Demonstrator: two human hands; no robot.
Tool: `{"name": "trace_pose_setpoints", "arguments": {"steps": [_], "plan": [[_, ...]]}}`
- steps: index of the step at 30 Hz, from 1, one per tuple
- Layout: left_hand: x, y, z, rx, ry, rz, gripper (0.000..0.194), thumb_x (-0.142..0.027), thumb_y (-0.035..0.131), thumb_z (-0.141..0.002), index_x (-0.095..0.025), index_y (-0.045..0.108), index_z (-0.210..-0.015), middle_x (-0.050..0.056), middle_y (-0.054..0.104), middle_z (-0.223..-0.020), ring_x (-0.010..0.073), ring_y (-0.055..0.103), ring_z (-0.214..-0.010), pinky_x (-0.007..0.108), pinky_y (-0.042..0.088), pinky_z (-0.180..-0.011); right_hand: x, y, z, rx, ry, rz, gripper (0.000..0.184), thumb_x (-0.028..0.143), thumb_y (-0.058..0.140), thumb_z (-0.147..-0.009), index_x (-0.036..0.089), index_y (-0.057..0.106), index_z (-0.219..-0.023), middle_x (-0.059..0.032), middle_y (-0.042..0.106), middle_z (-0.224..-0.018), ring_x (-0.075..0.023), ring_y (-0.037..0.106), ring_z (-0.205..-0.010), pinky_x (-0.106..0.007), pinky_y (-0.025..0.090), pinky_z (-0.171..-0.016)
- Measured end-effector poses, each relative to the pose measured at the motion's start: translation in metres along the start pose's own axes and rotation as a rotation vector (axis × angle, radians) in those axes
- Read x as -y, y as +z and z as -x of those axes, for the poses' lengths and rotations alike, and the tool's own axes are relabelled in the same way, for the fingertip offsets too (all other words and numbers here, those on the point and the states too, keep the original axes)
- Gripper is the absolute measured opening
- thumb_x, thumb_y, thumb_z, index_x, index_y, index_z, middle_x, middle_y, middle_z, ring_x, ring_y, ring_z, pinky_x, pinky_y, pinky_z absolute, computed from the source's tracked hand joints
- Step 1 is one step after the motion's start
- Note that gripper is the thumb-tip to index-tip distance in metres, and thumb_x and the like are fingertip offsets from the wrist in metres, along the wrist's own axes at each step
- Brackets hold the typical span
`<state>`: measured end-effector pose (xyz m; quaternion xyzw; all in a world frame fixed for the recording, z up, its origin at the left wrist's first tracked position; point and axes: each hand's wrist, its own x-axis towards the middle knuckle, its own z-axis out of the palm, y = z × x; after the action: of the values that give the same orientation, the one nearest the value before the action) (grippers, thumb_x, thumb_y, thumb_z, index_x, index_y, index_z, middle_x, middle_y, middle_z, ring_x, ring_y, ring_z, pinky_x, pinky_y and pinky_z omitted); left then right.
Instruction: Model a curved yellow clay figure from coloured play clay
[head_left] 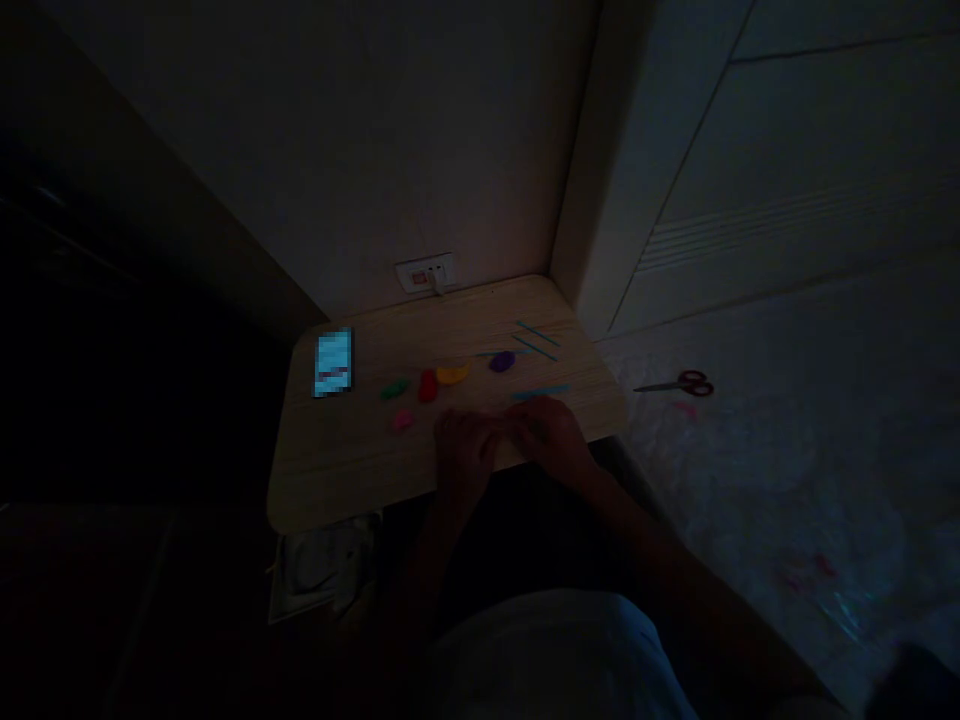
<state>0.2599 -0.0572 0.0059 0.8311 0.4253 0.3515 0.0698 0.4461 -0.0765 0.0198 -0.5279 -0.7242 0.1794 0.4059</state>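
The scene is very dim. My left hand and my right hand meet at the near edge of a small wooden table, fingers curled in and fingertips close together. Something faintly pinkish seems to lie between them, too dark to make out. Just beyond are soft-looking lumps like modelling clay: a red lump, a yellow lump, a green lump, a pink lump and a purple lump. A blue strip lies past my right hand, with several thin blue-green sticks behind it.
A phone with a lit screen lies at the table's left. On the wall behind is a power socket with a plug in it. Red-handled scissors rest on plastic sheeting at right. A tray-like box stands below the table.
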Motion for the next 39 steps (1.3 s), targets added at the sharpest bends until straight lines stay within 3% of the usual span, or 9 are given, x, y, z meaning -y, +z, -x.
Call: {"name": "trace_pose_setpoints", "arguments": {"steps": [4, 8, 15, 21, 27, 34, 39], "plan": [[0.002, 0.003, 0.003, -0.095, -0.006, 0.023, 0.018, -0.023, 0.069, -0.093, -0.022, 0.067, -0.112, 0.006, 0.077, -0.104, 0.0261, 0.066, -0.099, 0.049, 0.044, -0.103, 0.006, 0.005, 0.000, 0.026, 0.163, -0.137, 0.014, 0.019, 0.068, -0.093, 0.021, 0.078, -0.103, -0.0080, 0.080, -0.102, -0.0233, 0.075, -0.091, -0.036, 0.057, -0.085], [0.004, 0.007, 0.005, -0.115, -0.031, 0.052, 0.020, -0.024, 0.070, -0.092, -0.023, 0.064, -0.112, 0.007, 0.075, -0.104, 0.0264, 0.067, -0.100, 0.048, 0.046, -0.102, 0.009, 0.009, -0.001, 0.054, 0.239, -0.197, 0.016, 0.014, 0.071, -0.088, 0.021, 0.079, -0.100, -0.0065, 0.082, -0.099, -0.0221, 0.076, -0.087, -0.033, 0.058, -0.081], [0.003, 0.004, 0.002, -0.103, -0.078, 0.079, 0.023, -0.024, 0.072, -0.090, -0.022, 0.064, -0.111, 0.007, 0.075, -0.105, 0.0273, 0.066, -0.101, 0.047, 0.047, -0.099, 0.013, 0.011, -0.004, 0.002, 0.259, -0.204, 0.018, 0.010, 0.069, -0.086, 0.021, 0.081, -0.094, -0.0054, 0.081, -0.090, -0.0204, 0.074, -0.080, -0.030, 0.055, -0.075], [-0.001, -0.001, -0.004, 0.019, -0.100, 0.086, 0.010, -0.024, 0.072, -0.090, -0.023, 0.071, -0.100, 0.004, 0.077, -0.102, 0.0264, 0.066, -0.099, 0.049, 0.044, -0.100, 0.010, 0.009, 0.000, -0.055, 0.289, -0.237, 0.019, 0.016, 0.069, -0.087, 0.020, 0.080, -0.102, -0.0066, 0.082, -0.094, -0.0211, 0.075, -0.081, -0.031, 0.057, -0.077], [-0.003, 0.000, -0.003, 0.030, -0.100, 0.063, 0.007, -0.028, 0.069, -0.093, -0.024, 0.074, -0.096, 0.005, 0.078, -0.098, 0.0266, 0.066, -0.100, 0.051, 0.041, -0.104, 0.003, 0.007, 0.004, -0.010, 0.305, -0.250, 0.014, 0.018, 0.072, -0.085, 0.022, 0.081, -0.095, -0.0060, 0.082, -0.095, -0.0229, 0.076, -0.084, -0.035, 0.058, -0.082], [-0.001, -0.001, -0.002, 0.062, -0.034, 0.083, 0.008, -0.029, 0.069, -0.094, -0.026, 0.076, -0.097, 0.003, 0.080, -0.098, 0.0266, 0.066, -0.100, 0.053, 0.040, -0.105, 0.001, 0.003, -0.002, 0.073, 0.287, -0.177, 0.007, 0.019, 0.073, -0.085, 0.019, 0.079, -0.087, -0.0046, 0.080, -0.081, -0.0195, 0.073, -0.072, -0.029, 0.055, -0.069], [-0.002, -0.001, -0.002, 0.074, -0.047, 0.075, 0.009, -0.027, 0.068, -0.094, -0.025, 0.076, -0.098, 0.003, 0.079, -0.100, 0.0264, 0.065, -0.101, 0.052, 0.039, -0.105, 0.003, 0.002, -0.002, 0.070, 0.257, -0.139, 0.009, 0.015, 0.071, -0.086, 0.019, 0.079, -0.088, -0.0048, 0.080, -0.084, -0.0197, 0.073, -0.075, -0.030, 0.055, -0.072]]}}
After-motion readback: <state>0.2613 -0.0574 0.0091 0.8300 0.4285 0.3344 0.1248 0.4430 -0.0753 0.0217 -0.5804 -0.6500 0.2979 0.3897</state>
